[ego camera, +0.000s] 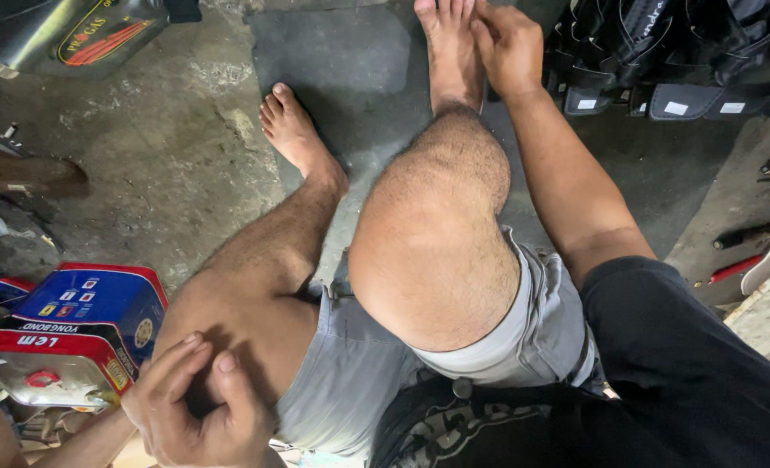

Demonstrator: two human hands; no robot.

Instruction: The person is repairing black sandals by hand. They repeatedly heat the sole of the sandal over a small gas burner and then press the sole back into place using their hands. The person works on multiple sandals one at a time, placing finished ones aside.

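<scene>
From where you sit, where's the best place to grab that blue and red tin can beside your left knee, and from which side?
Grip the blue and red tin can across its two broad flat faces, probably from above. It lies tipped on the floor, capped end toward the lower left, right beside the left hand, which rests empty on the thigh. The right hand is at the foot.

Bare right foot (450, 52) flat on dark mat (333, 61), toes perhaps gripped

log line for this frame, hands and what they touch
left hand: resting on left thigh, empty | right hand: on right foot, empty | glue can: beside left thigh, untouched
</scene>
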